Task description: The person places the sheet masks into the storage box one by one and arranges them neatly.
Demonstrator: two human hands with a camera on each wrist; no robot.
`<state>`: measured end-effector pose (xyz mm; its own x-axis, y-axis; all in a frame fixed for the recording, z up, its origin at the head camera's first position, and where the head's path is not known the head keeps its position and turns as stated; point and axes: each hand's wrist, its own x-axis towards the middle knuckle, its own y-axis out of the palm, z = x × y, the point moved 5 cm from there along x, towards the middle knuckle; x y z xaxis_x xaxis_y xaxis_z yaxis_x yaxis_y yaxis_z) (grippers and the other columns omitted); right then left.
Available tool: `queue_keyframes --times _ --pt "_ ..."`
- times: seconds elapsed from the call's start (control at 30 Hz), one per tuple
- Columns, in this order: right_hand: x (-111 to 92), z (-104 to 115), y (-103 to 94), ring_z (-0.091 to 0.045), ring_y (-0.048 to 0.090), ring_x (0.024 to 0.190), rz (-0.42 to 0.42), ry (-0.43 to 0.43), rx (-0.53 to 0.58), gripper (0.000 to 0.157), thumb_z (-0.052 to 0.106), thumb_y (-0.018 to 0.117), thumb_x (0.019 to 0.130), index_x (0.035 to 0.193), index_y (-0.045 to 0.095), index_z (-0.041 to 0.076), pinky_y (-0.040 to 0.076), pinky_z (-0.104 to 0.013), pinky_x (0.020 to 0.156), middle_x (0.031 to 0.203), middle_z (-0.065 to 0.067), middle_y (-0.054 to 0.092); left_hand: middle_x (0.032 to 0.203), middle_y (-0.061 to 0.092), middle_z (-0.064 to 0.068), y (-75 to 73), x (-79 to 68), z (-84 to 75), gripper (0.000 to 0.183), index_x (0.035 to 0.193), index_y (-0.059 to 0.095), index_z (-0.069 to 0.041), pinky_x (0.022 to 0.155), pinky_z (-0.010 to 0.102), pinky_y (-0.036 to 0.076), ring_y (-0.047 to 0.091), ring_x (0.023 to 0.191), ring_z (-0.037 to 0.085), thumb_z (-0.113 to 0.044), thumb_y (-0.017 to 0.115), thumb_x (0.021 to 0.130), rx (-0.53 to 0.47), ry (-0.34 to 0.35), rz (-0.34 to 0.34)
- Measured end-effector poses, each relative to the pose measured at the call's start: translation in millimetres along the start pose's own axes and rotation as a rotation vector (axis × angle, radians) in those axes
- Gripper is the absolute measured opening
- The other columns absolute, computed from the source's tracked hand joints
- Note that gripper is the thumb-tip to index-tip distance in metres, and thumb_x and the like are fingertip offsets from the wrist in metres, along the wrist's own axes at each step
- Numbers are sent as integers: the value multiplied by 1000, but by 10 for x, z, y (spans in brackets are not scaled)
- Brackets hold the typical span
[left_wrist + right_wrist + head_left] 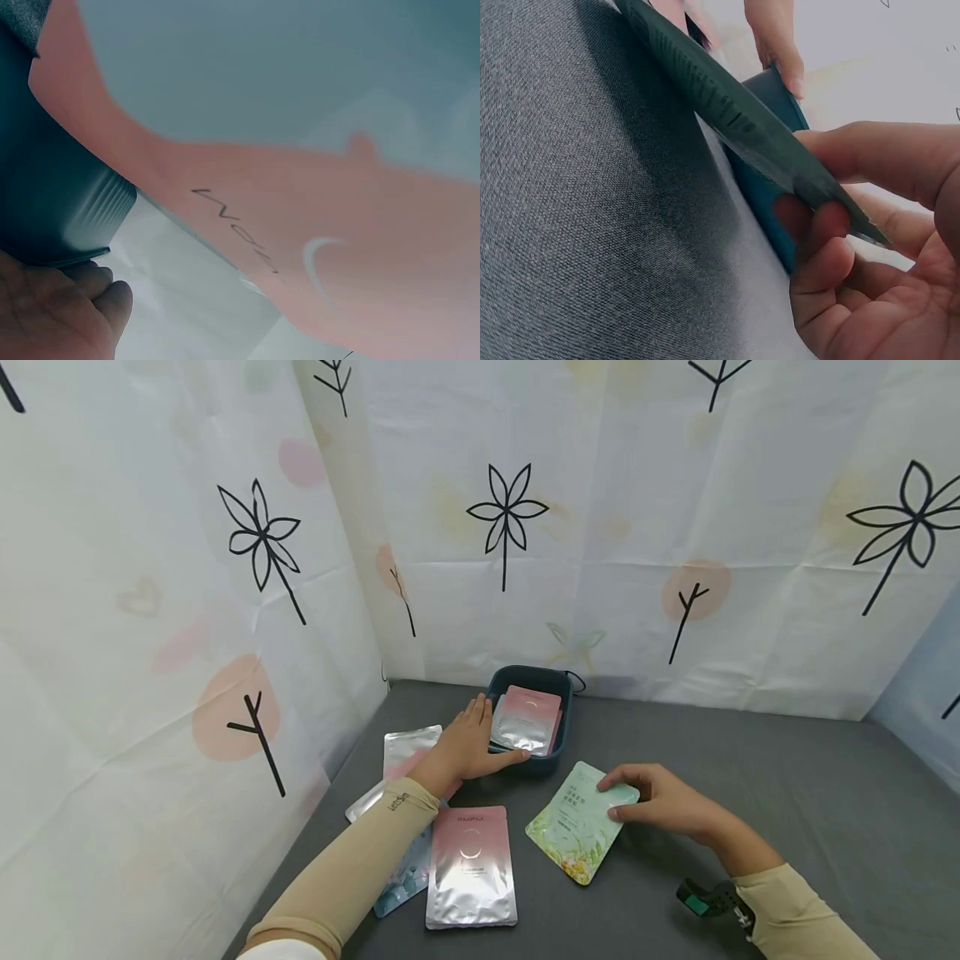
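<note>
My right hand (671, 802) pinches the upper right corner of a green sheet mask packet (573, 831) between thumb and fingers. In the right wrist view the packet (727, 105) is tilted and lifted off the grey cloth. My left hand (472, 743) lies against the left side of a dark teal bin (567, 718), fingers stretched along it and thumb across the front rim. In the bin lie pink and silver sheet mask packets (527, 718). Close up in the left wrist view are that hand (60, 311) and the bin's wall (60, 187).
A pink and silver packet (471, 868) lies flat in front of the bin. Beside it is a blue packet (408, 877), partly under my left sleeve. More silver and pink packets (408, 747) lie left of the bin. Patterned white cloth (600, 527) hangs behind the grey table (810, 802).
</note>
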<state>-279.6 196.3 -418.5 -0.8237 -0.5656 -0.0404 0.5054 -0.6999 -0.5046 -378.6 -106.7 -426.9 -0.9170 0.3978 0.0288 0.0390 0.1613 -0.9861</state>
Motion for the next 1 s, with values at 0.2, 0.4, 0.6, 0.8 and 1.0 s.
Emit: queue_keyframes --times 0.2,0.4,0.6,0.8,1.0 --pt "33 23 -15 -14 67 102 3 14 20 38 17 73 101 136 70 3 55 -26 81 138 -24 66 178 11 24 -67 -60 -10 123 168 15 4 133 51 22 13 167 35 -87 47 91 -19 0 -25" --pt "38 34 -30 -16 73 92 -42 37 75 41 15 73 101 139 67 0 63 -37 74 130 -25 68 177 14 25 -103 -95 -40 120 168 16 5 132 51 25 16 166 37 -84 49 93 -22 6 -31" --pt "-22 87 -92 -23 74 82 -124 -9 71 43 16 74 101 141 66 2 65 -44 74 141 -31 61 178 13 23 -110 -77 -60 121 168 16 3 133 50 24 16 166 34 -86 48 92 -9 8 -26" --pt "-40 142 -201 -29 73 78 -230 -25 87 44 17 74 101 142 66 3 65 -45 76 149 -29 54 178 13 22 -99 -63 -56 124 168 15 2 133 49 23 16 166 33 -88 46 91 8 5 -24" --pt "85 178 -346 -18 75 83 -325 -11 136 49 15 73 102 146 60 -2 65 -41 75 134 -28 63 177 14 23 -97 -74 -48 121 168 18 4 132 50 25 17 166 34 -86 47 92 6 3 -35"
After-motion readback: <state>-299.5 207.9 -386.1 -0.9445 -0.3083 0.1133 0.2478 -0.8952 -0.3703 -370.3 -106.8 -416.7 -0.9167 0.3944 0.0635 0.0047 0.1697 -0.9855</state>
